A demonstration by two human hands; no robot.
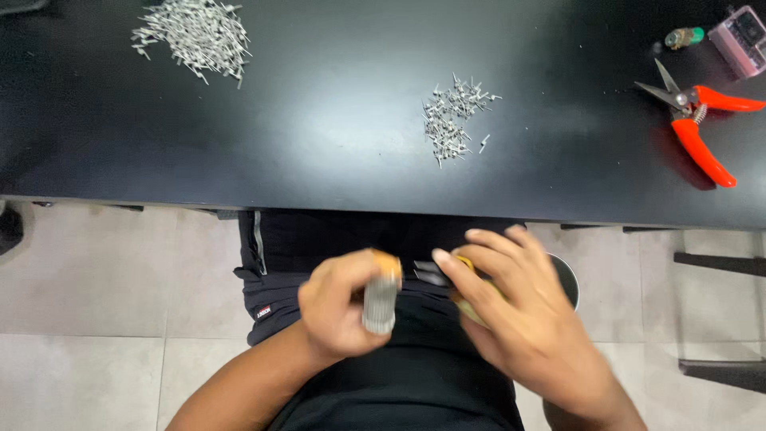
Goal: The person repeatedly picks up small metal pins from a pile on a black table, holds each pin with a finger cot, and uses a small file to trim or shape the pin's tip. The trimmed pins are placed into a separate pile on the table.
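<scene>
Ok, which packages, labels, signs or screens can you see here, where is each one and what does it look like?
Small box: far right corner of the black table, squarish, pale pink, partly cut off by the frame edge.
Clothing label: on the dark garment in the person's lap, beside the left hand, a tiny red and white rectangle.
No signs or screens in view.

Black glossy tabletop (335, 120); silvery grey metal pins in two heaps (194, 33) (455, 118); orange-red handles on grey-bladed snips (696, 120); pink box (742, 38); pale grey floor tiles (96, 271); black clothing (399, 375).
</scene>
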